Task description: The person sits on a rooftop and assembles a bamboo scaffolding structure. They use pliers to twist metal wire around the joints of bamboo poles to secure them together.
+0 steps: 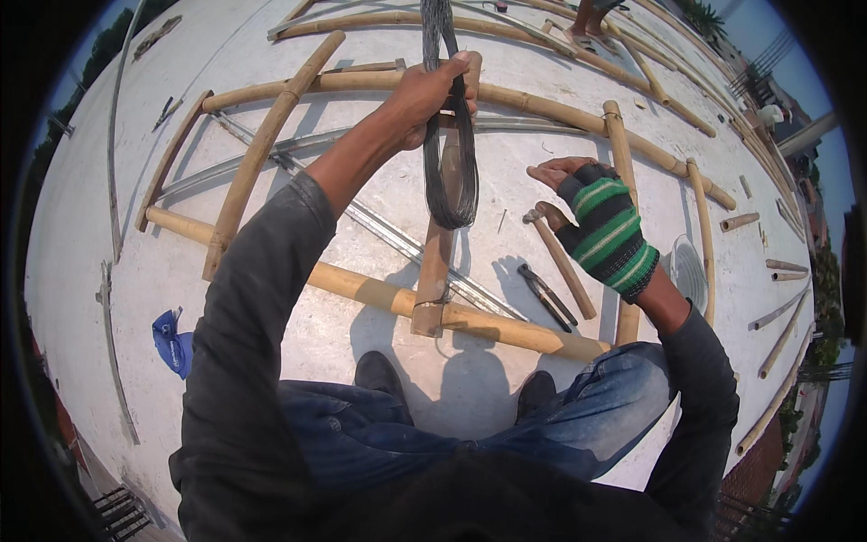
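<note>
My bare left hand (432,101) is closed around a looped bundle of thin dark wire (463,203), raised over the top rail of a bamboo frame (361,289). The loop hangs in front of an upright wooden plank (435,262), and more wire reaches up past the picture's top edge. Off to the right, my right hand (601,217) wears a fingerless glove with green and black stripes. Its fingers are stretched out with the thumb apart, and I see nothing in it. Below it on the pale floor lie a hammer (566,271) and a pair of pincers (545,296).
Thin metal channels (384,230) cross the frame. A blue cloth item (172,343) lies at left, and another hand tool (164,113) farther off. A clear round container (689,271) stands right. Another person's feet (589,25) show at the far side. Bamboo offcuts (741,221) lie at right.
</note>
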`<control>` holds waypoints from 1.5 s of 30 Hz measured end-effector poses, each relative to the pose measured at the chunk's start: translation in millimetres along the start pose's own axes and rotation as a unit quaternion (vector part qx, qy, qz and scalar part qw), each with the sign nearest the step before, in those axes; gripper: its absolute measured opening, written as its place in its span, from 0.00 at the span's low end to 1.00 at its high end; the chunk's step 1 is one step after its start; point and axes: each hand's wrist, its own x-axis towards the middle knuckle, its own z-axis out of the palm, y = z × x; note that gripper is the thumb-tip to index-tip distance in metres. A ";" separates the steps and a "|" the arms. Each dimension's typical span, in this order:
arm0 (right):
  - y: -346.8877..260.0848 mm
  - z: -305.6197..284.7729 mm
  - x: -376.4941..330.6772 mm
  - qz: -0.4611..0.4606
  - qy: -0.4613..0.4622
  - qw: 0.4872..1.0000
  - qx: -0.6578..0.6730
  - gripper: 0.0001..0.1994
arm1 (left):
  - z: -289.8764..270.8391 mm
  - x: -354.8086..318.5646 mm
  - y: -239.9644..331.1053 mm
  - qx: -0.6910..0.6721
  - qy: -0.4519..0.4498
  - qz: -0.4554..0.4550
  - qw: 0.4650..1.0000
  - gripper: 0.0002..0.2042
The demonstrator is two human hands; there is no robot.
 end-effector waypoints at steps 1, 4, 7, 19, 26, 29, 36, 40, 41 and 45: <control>-4.0 -7.2 -4.2 0.055 -0.013 0.991 0.124 0.18 | -11.0 2.6 -4.6 -0.036 -0.009 0.002 0.999 0.27; -23.3 -5.4 -3.5 0.122 -0.011 0.958 0.260 0.14 | -24.7 14.4 -26.8 -0.081 0.029 -0.031 0.996 0.28; -40.2 13.7 6.3 0.126 -0.004 0.944 0.304 0.16 | -26.8 22.9 -46.5 -0.127 0.026 -0.046 0.990 0.27; -25.1 55.2 36.6 0.251 -0.153 0.882 0.369 0.17 | -19.2 33.1 -69.8 -0.117 0.040 -0.066 0.990 0.33; -17.9 49.2 33.2 0.291 -0.182 0.852 0.395 0.16 | -19.2 40.7 -81.8 -0.145 0.018 -0.090 0.985 0.33; -16.1 46.7 27.0 0.307 -0.190 0.851 0.382 0.17 | -7.2 43.4 -86.5 -0.184 0.023 -0.095 0.978 0.22; -18.7 41.2 5.8 0.291 -0.174 0.864 0.372 0.13 | 2.4 44.9 -92.1 -0.190 0.031 -0.116 0.974 0.23; -22.1 36.1 -1.4 0.329 -0.171 0.842 0.393 0.13 | 8.7 41.7 -85.5 -0.162 0.014 -0.099 0.982 0.21; -23.7 35.4 -1.8 0.329 -0.170 0.843 0.390 0.14 | 9.6 40.5 -83.3 -0.160 0.014 -0.096 0.982 0.21; -28.9 33.5 0.5 0.308 -0.159 0.855 0.386 0.16 | 8.3 35.2 -76.4 -0.160 0.025 -0.093 0.982 0.20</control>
